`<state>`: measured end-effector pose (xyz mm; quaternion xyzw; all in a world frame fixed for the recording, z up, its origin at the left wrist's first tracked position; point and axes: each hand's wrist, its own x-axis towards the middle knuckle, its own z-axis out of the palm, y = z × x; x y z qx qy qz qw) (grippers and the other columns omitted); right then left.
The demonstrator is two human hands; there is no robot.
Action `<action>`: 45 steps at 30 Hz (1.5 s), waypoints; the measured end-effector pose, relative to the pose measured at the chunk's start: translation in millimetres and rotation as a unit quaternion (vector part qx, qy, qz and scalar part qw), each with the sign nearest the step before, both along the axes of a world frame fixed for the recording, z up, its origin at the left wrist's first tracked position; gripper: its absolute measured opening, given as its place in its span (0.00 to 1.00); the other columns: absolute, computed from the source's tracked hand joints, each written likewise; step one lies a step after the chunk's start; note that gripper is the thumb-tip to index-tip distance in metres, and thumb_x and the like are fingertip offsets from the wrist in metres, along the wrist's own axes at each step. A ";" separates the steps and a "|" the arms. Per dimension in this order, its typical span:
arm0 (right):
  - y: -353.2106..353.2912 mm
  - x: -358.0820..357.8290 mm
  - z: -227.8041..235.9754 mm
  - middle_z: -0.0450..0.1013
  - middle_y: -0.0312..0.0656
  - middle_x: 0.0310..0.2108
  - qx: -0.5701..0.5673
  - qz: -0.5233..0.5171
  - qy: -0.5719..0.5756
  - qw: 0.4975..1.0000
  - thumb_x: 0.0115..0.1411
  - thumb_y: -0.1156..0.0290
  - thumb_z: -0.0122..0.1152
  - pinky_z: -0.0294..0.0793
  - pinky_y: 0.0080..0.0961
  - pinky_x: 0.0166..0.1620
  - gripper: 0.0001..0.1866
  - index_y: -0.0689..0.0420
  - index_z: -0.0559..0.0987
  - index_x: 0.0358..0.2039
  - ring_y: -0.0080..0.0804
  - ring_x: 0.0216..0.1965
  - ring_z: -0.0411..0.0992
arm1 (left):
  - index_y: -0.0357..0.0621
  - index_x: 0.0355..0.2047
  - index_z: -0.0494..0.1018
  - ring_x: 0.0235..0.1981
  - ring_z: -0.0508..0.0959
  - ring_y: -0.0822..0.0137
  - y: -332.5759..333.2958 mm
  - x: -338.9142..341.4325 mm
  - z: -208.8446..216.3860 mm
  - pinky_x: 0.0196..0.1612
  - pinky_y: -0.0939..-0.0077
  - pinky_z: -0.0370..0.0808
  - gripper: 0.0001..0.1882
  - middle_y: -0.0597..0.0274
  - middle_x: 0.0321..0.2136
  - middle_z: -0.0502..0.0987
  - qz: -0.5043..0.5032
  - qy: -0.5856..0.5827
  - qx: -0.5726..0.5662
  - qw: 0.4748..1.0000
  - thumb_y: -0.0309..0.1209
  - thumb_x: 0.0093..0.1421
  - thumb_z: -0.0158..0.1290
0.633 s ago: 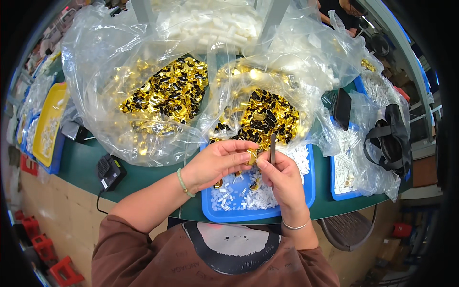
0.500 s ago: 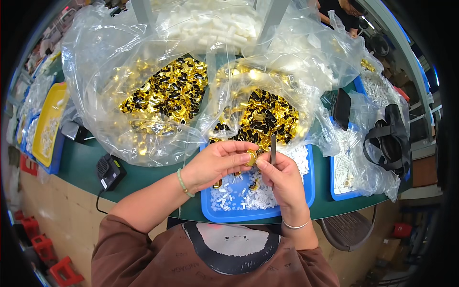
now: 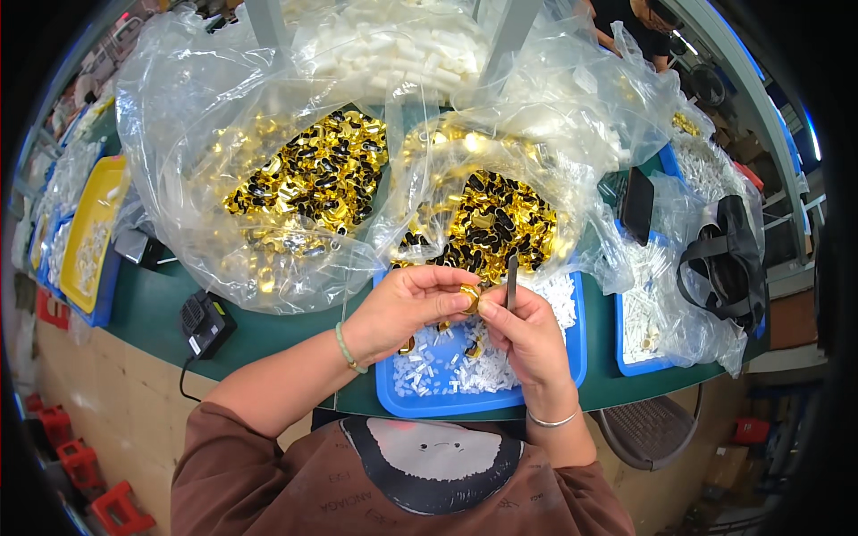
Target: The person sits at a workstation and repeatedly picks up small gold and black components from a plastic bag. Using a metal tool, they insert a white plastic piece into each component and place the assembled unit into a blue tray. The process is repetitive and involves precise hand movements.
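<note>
Over a blue tray (image 3: 387,393) of small white plastic pieces (image 3: 493,373), my two hands meet at the fingertips. My left hand (image 3: 407,308) pinches a small shiny gold cap-like piece (image 3: 470,297) between thumb and fingers. Against its right side rest the thumb and fingertip of my right hand (image 3: 527,335). That hand also grips a slim dark stick-like tool (image 3: 511,281), upright, its upper end rising above the fingers. Whether a tiny part sits between the right fingertips is hidden. A few gold pieces (image 3: 474,346) lie among the white ones in the tray.
Behind the tray, clear plastic bags (image 3: 183,192) hold heaps of gold-and-black pieces (image 3: 500,219). Farther back is a bag of white parts (image 3: 393,54). A black device (image 3: 207,323) stands left; a phone (image 3: 637,205), another blue tray (image 3: 645,364) and a black bag (image 3: 728,263) are right.
Both hands stay almost in place at the tray. The gold piece has turned slightly in the left fingers.
</note>
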<state>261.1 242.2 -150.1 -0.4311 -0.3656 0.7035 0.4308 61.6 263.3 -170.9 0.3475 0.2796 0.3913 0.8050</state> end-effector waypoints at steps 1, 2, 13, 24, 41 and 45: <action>0.9 0.2 0.4 0.70 0.28 0.22 0.000 0.005 0.001 1.000 0.58 0.71 0.65 0.56 0.12 0.22 0.06 0.58 0.78 0.34 0.12 0.18 0.59 | 0.39 0.48 0.74 0.41 0.78 0.72 0.3 -0.5 -0.4 0.48 0.77 0.76 0.13 0.60 0.41 0.79 -0.001 -0.006 -0.004 1.000 0.24 0.62 0.54; 1.0 0.2 0.8 0.70 0.28 0.22 -0.001 0.010 0.002 1.000 0.58 0.72 0.65 0.56 0.12 0.22 0.06 0.58 0.78 0.34 0.12 0.18 0.59 | 0.39 0.48 0.74 0.41 0.78 0.72 0.8 -0.9 -1.0 0.47 0.77 0.76 0.13 0.60 0.40 0.79 -0.001 -0.012 -0.008 1.000 0.24 0.62 0.55; -5.0 -7.4 18.5 0.72 0.39 0.27 0.331 0.047 -0.398 0.854 0.52 0.78 0.66 0.68 0.24 0.27 0.09 0.60 0.79 0.35 0.31 0.23 0.70 | 0.39 0.52 0.70 0.47 0.77 0.69 11.3 -12.2 5.6 0.52 0.75 0.75 0.16 0.62 0.43 0.76 0.063 -0.068 0.005 0.996 0.26 0.64 0.52; -13.3 -19.6 -2.0 0.72 0.42 0.28 0.356 0.103 -0.520 0.770 0.47 0.75 0.68 0.74 0.34 0.30 0.08 0.57 0.77 0.28 0.44 0.27 0.74 | 0.41 0.51 0.71 0.48 0.77 0.68 8.0 -11.7 5.2 0.53 0.75 0.75 0.14 0.63 0.43 0.76 0.058 -0.095 -0.021 0.994 0.27 0.65 0.52; -7.0 -10.5 6.8 0.73 0.39 0.33 0.280 -0.053 -0.207 0.936 0.55 0.85 0.60 0.68 0.15 0.36 0.10 0.64 0.81 0.39 0.19 0.33 0.70 | 0.39 0.52 0.72 0.44 0.77 0.74 2.2 -5.0 11.3 0.52 0.78 0.76 0.15 0.64 0.44 0.76 0.015 -0.051 -0.067 0.996 0.29 0.66 0.51; -10.9 -13.9 4.7 0.74 0.38 0.33 0.313 -0.102 -0.288 0.899 0.53 0.85 0.62 0.68 0.12 0.31 0.11 0.64 0.79 0.38 0.17 0.29 0.71 | 0.38 0.53 0.71 0.46 0.76 0.73 3.7 -5.0 3.0 0.52 0.78 0.76 0.16 0.62 0.46 0.76 -0.008 -0.048 -0.086 0.995 0.29 0.67 0.50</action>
